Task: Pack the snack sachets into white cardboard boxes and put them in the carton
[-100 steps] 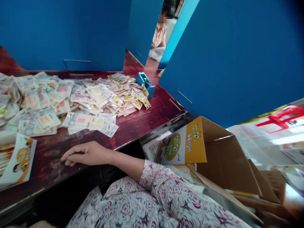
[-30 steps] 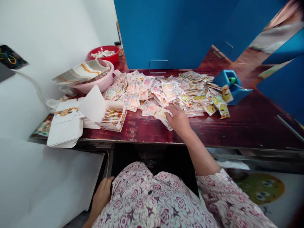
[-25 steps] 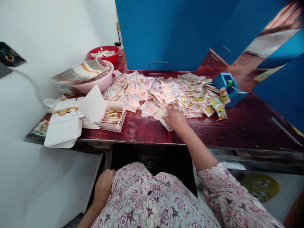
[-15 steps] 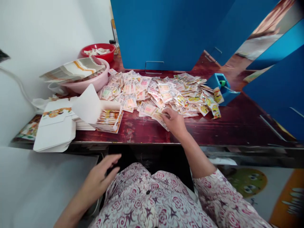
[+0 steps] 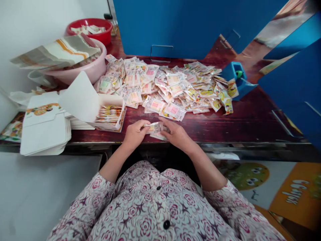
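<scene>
A small stack of flat printed sachets (image 5: pixel 155 128) is held near the front edge of the dark red wooden table (image 5: pixel 250 122). My left hand (image 5: pixel 134 132) pinches its left end and my right hand (image 5: pixel 176 134) grips its right end. Just beyond them spreads a wide heap of several more sachets (image 5: pixel 170 85). To the left of my hands stands an open white carton (image 5: pixel 110 115) with sachets stacked flat inside, its lid flap raised.
A pile of flat white cartons (image 5: pixel 45 129) lies at the left. Behind it are a pink basin (image 5: pixel 94 70) holding folded packaging and a red bowl (image 5: pixel 100 31). A blue tape dispenser (image 5: pixel 238 80) sits right of the heap. Blue partitions (image 5: pixel 175 23) wall the back and right.
My left hand rose from my lap onto the table. My right hand drew some sachets from the heap toward the front edge, and both hands now hold them. The view tilted downward.
</scene>
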Demonstrator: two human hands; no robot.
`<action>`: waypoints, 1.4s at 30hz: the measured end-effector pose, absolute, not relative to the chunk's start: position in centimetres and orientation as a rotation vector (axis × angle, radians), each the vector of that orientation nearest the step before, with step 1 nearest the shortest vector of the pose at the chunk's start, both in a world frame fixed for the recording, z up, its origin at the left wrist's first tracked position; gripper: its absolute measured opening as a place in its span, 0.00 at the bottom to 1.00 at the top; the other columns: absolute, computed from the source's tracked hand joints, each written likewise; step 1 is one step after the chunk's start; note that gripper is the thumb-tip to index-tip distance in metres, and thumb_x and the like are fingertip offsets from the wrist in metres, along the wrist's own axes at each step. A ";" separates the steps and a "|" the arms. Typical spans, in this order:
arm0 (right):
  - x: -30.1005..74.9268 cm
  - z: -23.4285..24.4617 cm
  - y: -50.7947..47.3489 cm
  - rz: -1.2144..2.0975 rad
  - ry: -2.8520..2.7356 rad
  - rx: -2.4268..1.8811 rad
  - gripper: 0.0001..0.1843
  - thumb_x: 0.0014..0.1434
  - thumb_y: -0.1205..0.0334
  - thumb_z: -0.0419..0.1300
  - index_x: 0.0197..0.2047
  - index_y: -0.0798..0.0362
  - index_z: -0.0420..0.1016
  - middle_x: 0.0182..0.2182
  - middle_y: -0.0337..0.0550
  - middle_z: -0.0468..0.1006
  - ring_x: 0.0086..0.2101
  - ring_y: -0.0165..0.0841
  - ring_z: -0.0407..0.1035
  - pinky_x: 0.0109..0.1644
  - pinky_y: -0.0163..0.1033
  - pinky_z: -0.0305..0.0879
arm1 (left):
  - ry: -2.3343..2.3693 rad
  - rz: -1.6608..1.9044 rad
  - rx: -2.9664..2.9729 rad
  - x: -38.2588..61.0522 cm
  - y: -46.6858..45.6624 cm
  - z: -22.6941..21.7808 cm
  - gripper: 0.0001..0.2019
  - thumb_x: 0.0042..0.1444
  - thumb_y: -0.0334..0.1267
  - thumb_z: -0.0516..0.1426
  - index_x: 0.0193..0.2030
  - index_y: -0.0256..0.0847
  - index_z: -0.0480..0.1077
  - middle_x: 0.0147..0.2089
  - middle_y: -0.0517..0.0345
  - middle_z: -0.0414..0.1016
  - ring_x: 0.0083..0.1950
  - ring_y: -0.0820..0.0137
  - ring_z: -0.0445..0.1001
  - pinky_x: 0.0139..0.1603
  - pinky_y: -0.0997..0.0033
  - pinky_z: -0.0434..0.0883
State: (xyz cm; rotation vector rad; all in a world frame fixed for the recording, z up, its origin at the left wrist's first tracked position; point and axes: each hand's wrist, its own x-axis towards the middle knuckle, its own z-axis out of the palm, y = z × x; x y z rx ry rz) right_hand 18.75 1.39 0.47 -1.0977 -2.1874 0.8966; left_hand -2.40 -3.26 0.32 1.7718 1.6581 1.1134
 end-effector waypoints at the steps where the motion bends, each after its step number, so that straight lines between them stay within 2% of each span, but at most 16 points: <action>1: 19.1 0.3 1.5 0.901 -2.137 -1.147 0.28 0.59 0.65 0.61 0.63 0.49 0.72 0.57 0.48 0.78 0.53 0.41 0.74 0.62 0.47 0.67 | 1.677 1.153 1.726 -2.6 -3.5 0.3 0.06 0.59 0.30 0.59 0.41 0.42 0.77 0.38 0.60 0.83 0.37 0.72 0.78 0.44 0.70 0.76; 5: 19.6 0.0 2.2 0.873 -1.988 -1.219 0.13 0.60 0.59 0.62 0.46 0.51 0.82 0.43 0.47 0.84 0.44 0.39 0.77 0.52 0.44 0.72 | 1.638 1.251 1.703 -3.2 -4.7 1.0 0.03 0.60 0.33 0.60 0.40 0.41 0.76 0.36 0.60 0.81 0.34 0.73 0.76 0.40 0.71 0.76; 8: 19.1 0.6 2.2 0.890 -1.964 -1.178 0.09 0.61 0.58 0.62 0.39 0.50 0.83 0.36 0.44 0.83 0.37 0.35 0.76 0.46 0.41 0.72 | 1.452 1.179 2.005 -2.8 -5.4 1.6 0.04 0.61 0.34 0.60 0.37 0.42 0.77 0.51 0.51 0.80 0.53 0.65 0.77 0.55 0.58 0.75; 11: 18.1 1.4 1.5 1.070 -2.098 -0.973 0.11 0.63 0.58 0.60 0.41 0.48 0.84 0.34 0.41 0.82 0.35 0.32 0.75 0.44 0.39 0.71 | 1.380 1.083 2.216 -1.9 -5.3 1.6 0.07 0.63 0.32 0.57 0.35 0.42 0.76 0.68 0.49 0.68 0.69 0.59 0.66 0.67 0.47 0.67; 14: 18.1 1.9 1.8 1.126 -2.088 -0.955 0.13 0.66 0.56 0.58 0.47 0.45 0.83 0.40 0.40 0.84 0.39 0.33 0.77 0.48 0.40 0.72 | 1.320 1.058 2.220 -1.5 -4.6 1.1 0.09 0.65 0.31 0.54 0.37 0.42 0.76 0.57 0.50 0.77 0.57 0.66 0.77 0.57 0.61 0.75; 16: 18.9 2.0 3.1 0.923 -2.026 -1.086 0.15 0.66 0.56 0.56 0.49 0.47 0.82 0.44 0.43 0.84 0.44 0.36 0.77 0.53 0.44 0.72 | 1.298 1.080 2.215 -1.5 -4.3 0.7 0.09 0.66 0.31 0.54 0.38 0.41 0.75 0.45 0.54 0.80 0.46 0.71 0.80 0.49 0.69 0.77; 18: 20.1 2.1 5.1 0.619 -2.053 -1.227 0.16 0.67 0.59 0.55 0.52 0.51 0.80 0.49 0.48 0.82 0.50 0.41 0.75 0.58 0.48 0.69 | 1.301 1.111 2.233 -1.5 -4.3 0.4 0.09 0.67 0.32 0.54 0.38 0.41 0.75 0.39 0.56 0.79 0.42 0.71 0.79 0.46 0.71 0.76; 21: 21.1 2.1 7.6 0.276 -2.239 -1.463 0.23 0.64 0.61 0.59 0.60 0.60 0.73 0.54 0.60 0.79 0.55 0.50 0.71 0.61 0.54 0.65 | 1.296 1.152 2.226 -1.4 -4.7 0.5 0.07 0.67 0.33 0.54 0.40 0.40 0.74 0.40 0.55 0.79 0.43 0.71 0.79 0.46 0.71 0.76; 24: 21.1 1.9 8.8 0.159 -2.363 -1.630 0.29 0.59 0.62 0.63 0.61 0.64 0.70 0.50 0.65 0.79 0.52 0.53 0.71 0.57 0.54 0.65 | 1.305 1.140 2.150 -1.3 -5.2 0.7 0.11 0.66 0.31 0.55 0.53 0.40 0.72 0.45 0.53 0.79 0.47 0.70 0.79 0.50 0.68 0.76; 27: 20.9 1.6 9.0 0.262 -2.295 -1.664 0.16 0.58 0.59 0.64 0.47 0.59 0.78 0.42 0.57 0.80 0.43 0.46 0.72 0.48 0.47 0.66 | 1.353 1.098 2.077 -1.4 -5.5 0.8 0.16 0.63 0.30 0.57 0.57 0.40 0.70 0.46 0.53 0.79 0.48 0.69 0.78 0.51 0.66 0.76; 28: 21.0 1.5 9.0 0.322 -2.234 -1.663 0.11 0.58 0.57 0.64 0.40 0.57 0.78 0.38 0.53 0.79 0.39 0.42 0.71 0.44 0.44 0.66 | 1.357 1.090 2.056 -1.4 -5.6 0.9 0.14 0.62 0.29 0.58 0.54 0.40 0.71 0.45 0.54 0.79 0.47 0.69 0.78 0.50 0.66 0.76; 30: 21.3 1.4 8.7 0.420 -2.077 -1.624 0.13 0.58 0.53 0.64 0.31 0.54 0.75 0.31 0.46 0.76 0.33 0.36 0.67 0.39 0.40 0.63 | 1.336 1.108 2.014 -1.5 -5.6 0.9 0.08 0.61 0.28 0.58 0.46 0.39 0.74 0.42 0.55 0.79 0.44 0.70 0.78 0.47 0.68 0.76; 33: 22.0 1.7 8.1 0.524 -1.868 -1.529 0.14 0.57 0.50 0.64 0.31 0.53 0.74 0.28 0.39 0.73 0.30 0.32 0.64 0.36 0.37 0.60 | 1.314 1.180 1.972 -1.4 -5.5 1.0 0.05 0.59 0.27 0.59 0.38 0.39 0.75 0.38 0.56 0.78 0.41 0.70 0.77 0.44 0.69 0.76; 36: 22.3 2.3 7.5 0.613 -1.807 -1.469 0.13 0.59 0.50 0.61 0.34 0.52 0.75 0.25 0.37 0.73 0.28 0.31 0.64 0.34 0.36 0.60 | 1.311 1.201 1.968 -1.4 -5.4 1.0 0.07 0.57 0.26 0.59 0.38 0.40 0.76 0.42 0.54 0.79 0.44 0.69 0.78 0.46 0.67 0.76; 39: 21.8 2.6 7.3 0.646 -1.995 -1.389 0.14 0.64 0.52 0.57 0.34 0.53 0.76 0.30 0.41 0.77 0.32 0.34 0.68 0.39 0.38 0.64 | 1.259 1.176 1.957 -1.3 -5.4 0.9 0.09 0.57 0.25 0.57 0.38 0.41 0.76 0.42 0.55 0.80 0.43 0.70 0.79 0.47 0.67 0.76; 42: 20.7 2.6 7.3 0.482 -2.315 -1.419 0.12 0.64 0.58 0.58 0.45 0.56 0.78 0.45 0.53 0.80 0.46 0.43 0.72 0.52 0.44 0.66 | 1.260 1.141 1.926 -1.3 -5.5 1.0 0.08 0.60 0.28 0.56 0.38 0.42 0.76 0.38 0.57 0.81 0.41 0.71 0.79 0.46 0.69 0.76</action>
